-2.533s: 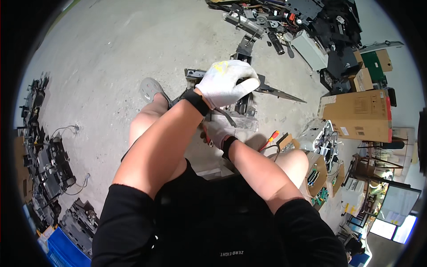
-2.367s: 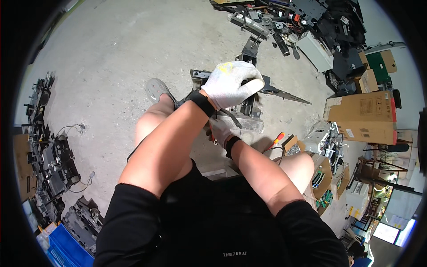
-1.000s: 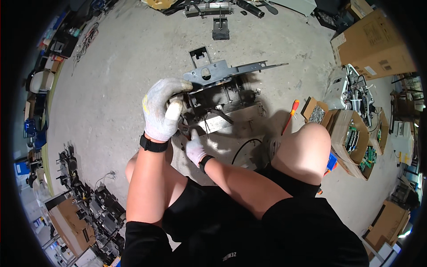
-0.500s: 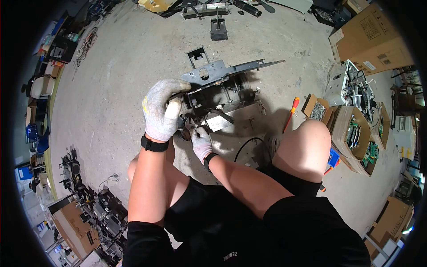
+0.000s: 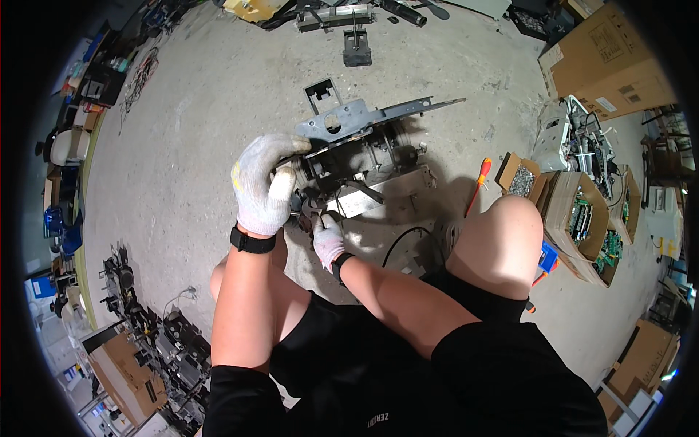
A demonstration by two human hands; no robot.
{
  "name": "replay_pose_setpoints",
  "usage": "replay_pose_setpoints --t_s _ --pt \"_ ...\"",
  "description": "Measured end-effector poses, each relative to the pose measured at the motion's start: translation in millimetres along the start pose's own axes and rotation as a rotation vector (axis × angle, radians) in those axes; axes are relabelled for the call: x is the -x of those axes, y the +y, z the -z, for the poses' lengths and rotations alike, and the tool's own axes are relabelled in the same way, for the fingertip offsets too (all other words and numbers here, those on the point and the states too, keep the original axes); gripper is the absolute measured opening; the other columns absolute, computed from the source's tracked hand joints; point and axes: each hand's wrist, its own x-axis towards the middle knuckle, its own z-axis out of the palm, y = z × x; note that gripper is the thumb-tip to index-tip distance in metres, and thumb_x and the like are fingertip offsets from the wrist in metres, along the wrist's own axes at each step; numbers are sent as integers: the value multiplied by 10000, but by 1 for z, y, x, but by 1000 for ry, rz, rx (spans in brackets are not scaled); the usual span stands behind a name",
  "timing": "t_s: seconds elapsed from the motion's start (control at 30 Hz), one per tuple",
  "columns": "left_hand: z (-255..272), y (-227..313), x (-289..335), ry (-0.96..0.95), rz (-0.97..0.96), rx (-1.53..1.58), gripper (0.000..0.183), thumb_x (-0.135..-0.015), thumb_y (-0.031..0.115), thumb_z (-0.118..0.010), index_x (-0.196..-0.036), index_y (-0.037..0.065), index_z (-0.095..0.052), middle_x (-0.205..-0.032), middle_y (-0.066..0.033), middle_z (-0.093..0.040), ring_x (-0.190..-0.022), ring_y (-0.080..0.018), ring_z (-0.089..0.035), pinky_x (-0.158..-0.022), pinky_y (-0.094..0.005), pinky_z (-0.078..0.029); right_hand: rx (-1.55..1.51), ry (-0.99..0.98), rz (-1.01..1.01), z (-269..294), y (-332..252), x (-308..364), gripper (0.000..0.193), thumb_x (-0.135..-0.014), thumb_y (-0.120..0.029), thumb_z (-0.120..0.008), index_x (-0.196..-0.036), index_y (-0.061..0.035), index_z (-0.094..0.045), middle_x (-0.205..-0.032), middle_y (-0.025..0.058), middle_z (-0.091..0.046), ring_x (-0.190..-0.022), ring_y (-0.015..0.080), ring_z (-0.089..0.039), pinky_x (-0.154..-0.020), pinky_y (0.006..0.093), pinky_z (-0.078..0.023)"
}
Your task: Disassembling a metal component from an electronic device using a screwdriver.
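A dark machine frame point(image 5: 373, 156) with a grey metal side plate point(image 5: 349, 116) stands on the floor in front of me, rods and brackets showing inside it. My left hand point(image 5: 262, 186), in a whitish work glove, is closed around the left end of this frame, fingers over the edge and thumb below. Lower down, my gloved right hand point(image 5: 330, 239) reaches in at the near left corner of the frame. Its fingers are pinched on something small and dark that I cannot make out. A pale metal panel point(image 5: 357, 200) lies just right of those fingers.
An orange-handled screwdriver point(image 5: 484, 172) is by my right knee, with a black cable point(image 5: 408, 234) nearby. Cardboard boxes point(image 5: 571, 218) of circuit boards stand at the right. Dark machine parts point(image 5: 171, 342) lie lower left, and a black bracket point(image 5: 357, 51) lies farther ahead.
My right hand has shifted very slightly down and its fingers have turned a little at the corner of the frame. The left hand keeps its hold, and the frame has barely moved.
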Motion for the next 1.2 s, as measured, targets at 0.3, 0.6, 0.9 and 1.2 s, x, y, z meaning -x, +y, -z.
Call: replay_pose_setpoints --t_s 0.3,0.6,0.9,1.2 --pt "-4 5 -2 0 24 15 497 -902 457 -522 -920 -8 -696 -945 -173 -711 -898 -345 -682 -806 -399 -522 -419 11 -641 -11 -23 5 355 -1017 -455 -474 -1002 -129 -614 -686 80 -562 -538 261 -582 -475 412 -473" --pt "-4 2 4 0 61 22 532 -897 486 -536 -945 -15 -705 -967 -173 -717 -929 -332 -684 -806 -396 -522 -658 -31 -708 -16 -60 8 331 -994 -494 -490 -939 -188 -604 -658 8 -523 -446 175 -481 -373 323 -382" --pt "0 1 8 -10 72 -6 540 -913 490 -513 -944 -13 -708 -975 -174 -716 -933 -329 -682 -793 -391 -521 -636 7 -790 -34 -42 6 380 -1002 -502 -485 -871 -175 -627 -701 -2 -597 -454 149 -493 -371 307 -384" --pt "-20 9 -15 -34 10 10 531 -913 487 -509 -944 -4 -707 -984 -171 -714 -935 -330 -679 -792 -387 -518 -837 120 -792 -46 -19 -60 460 -981 -523 -427 -776 -149 -599 -552 61 -558 -391 221 -508 -369 363 -365"
